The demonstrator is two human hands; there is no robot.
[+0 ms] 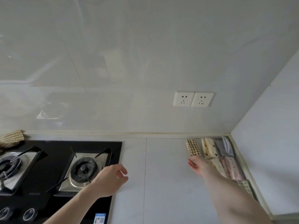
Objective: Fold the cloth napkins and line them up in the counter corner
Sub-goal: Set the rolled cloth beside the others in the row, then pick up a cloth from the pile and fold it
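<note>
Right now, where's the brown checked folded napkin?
Head view, right side: the brown checked folded napkin lies by the back wall, just left of the napkin row in the corner, beyond the right hand.

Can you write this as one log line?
right hand: open, fingertips at brown checked napkin | left hand: open, idle | folded napkins: in corner

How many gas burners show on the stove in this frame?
2. One burner sits at the stove's right side beside the left hand; the other burner is at the left frame edge, partly cut off.
</note>
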